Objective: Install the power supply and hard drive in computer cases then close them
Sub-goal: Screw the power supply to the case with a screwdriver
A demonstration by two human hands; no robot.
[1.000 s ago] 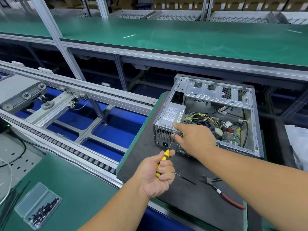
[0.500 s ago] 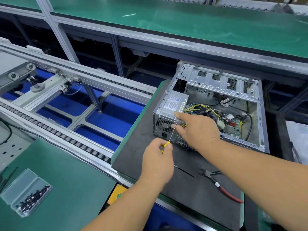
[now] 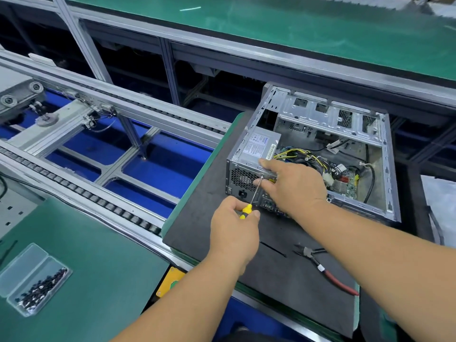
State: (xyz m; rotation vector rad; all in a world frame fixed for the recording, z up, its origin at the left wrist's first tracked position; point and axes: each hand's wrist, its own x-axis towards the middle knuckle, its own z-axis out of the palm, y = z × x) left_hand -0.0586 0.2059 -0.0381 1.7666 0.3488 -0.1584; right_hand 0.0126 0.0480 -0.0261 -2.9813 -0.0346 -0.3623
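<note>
Green desk (image 3: 81,280) across the near left, with a roller conveyor (image 3: 103,134) running behind it and a second green bench (image 3: 296,33) across the far side. A dark foam mat (image 3: 197,218) sits right of centre, and on it lies the open computer case (image 3: 385,169), side panel off so you look straight down into it. The power supply (image 3: 259,146) is already seated in the case's near-left corner, label up, with its yellow and black cables (image 3: 308,156) spilling toward the board (image 3: 348,186) on the right. Right hand (image 3: 293,186) is on the case's near edge, index finger stretched onto the power supply's top corner while the other fingers pinch around the screwdriver's tip at the back panel. Left hand (image 3: 234,228) is wrapped round the yellow screwdriver (image 3: 249,203), shaft angled up to the back panel. Red-handled pliers (image 3: 325,270) lie on the mat near right, a black cable tie (image 3: 274,249) just left of them. A clear screw box (image 3: 34,280) sits on the desk at near left.
</note>
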